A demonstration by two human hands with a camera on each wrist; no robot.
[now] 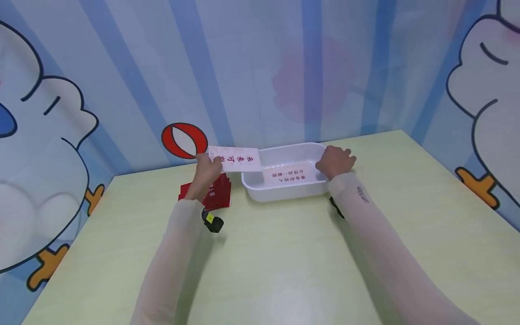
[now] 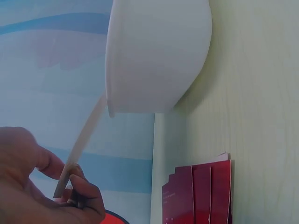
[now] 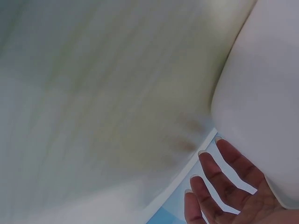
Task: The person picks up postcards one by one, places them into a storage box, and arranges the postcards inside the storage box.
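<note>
While your left hand (image 1: 206, 169) pinches a white slip with red print (image 1: 235, 159) by its left end, thumb and fingertips closed on the paper, the rest of the slip reaches out over the left rim of the white plastic tray (image 1: 284, 192) at the far middle of the table. Your right hand (image 1: 335, 161) rests on the tray's right rim; the wrist view shows its fingers (image 3: 224, 184) spread and mostly straight, wrapped around nothing. Another printed slip (image 1: 289, 175) already lies flat on the tray floor. Just under your left hand, on the near left, a fanned stack of red cards (image 1: 213, 195) sits on the pale green table (image 1: 284, 262). The slip looks thin and light and bows in the wrist view, so it will likely flop; an end pinch seems enough. The tray looks light and may slide. The wall stands close behind the tray; the near and right table offer open room.
</note>
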